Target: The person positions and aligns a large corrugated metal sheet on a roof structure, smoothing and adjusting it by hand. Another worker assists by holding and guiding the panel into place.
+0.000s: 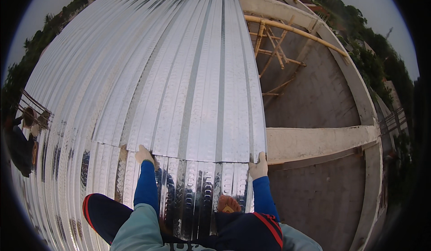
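A ribbed silver metal sheet [202, 94] lies over a lower layer of shinier sheeting [76, 179], its near edge crossing in front of me. My left hand [144, 156], in a cream glove, is closed on that edge left of centre. My right hand [259, 165], gloved alike, grips the edge close to the sheet's right corner. Both forearms wear blue sleeves. My bare foot [228, 203] rests on the lower sheeting between my arms.
A concrete beam [318, 141] runs right from the sheet's edge, over grey concrete surfaces below. Bamboo scaffolding [283, 35] stands at the upper right, inside a concrete edge beam [372, 170]. At the far left, a person in dark clothing [20, 148] is beside rebar [36, 105]. Trees ring the roof.
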`<state>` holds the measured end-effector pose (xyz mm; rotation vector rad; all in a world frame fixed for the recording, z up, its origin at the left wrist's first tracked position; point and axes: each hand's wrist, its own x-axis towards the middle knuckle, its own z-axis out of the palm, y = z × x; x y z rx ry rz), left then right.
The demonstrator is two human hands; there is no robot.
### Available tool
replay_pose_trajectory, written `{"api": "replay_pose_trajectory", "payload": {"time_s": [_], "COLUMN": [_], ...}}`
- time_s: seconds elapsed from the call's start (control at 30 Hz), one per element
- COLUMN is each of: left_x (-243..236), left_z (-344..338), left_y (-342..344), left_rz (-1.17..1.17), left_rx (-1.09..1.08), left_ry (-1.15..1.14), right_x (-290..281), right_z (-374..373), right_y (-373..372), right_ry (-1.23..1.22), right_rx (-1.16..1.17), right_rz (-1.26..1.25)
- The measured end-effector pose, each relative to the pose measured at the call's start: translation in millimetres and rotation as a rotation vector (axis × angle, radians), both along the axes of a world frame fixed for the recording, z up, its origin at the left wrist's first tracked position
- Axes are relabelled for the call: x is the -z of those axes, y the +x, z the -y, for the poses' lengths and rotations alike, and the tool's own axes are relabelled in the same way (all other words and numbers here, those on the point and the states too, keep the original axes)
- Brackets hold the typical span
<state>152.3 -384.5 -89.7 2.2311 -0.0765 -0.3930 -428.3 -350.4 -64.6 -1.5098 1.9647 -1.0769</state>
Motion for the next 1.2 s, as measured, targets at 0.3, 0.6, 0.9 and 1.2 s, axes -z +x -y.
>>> {"api": "replay_pose_trajectory", "payload": {"time_s": [0.3,0.6,0.9,1.2], "left_x": [-13,7,29,7], "left_z": [2,1,6,24], "left_y": [1,68,139,133], "left_rz": [0.046,-0.349,-0.699,-0.916], "left_rx": [0.108,0.204,0.396,0.311], "left_ry": [0.043,-0.252,-0.222,0.029], "right_x": [-28,-43,-17,-44], "right_z": [24,13,5,-17], "right_y": [22,42,42,27], "right_ry": [0.073,-0.130,-0.324,-0.130], "right_rx": [0.551,0.582,0.472,0.625], "right_rz": [1.639,1.707,1.906,1.803]}}
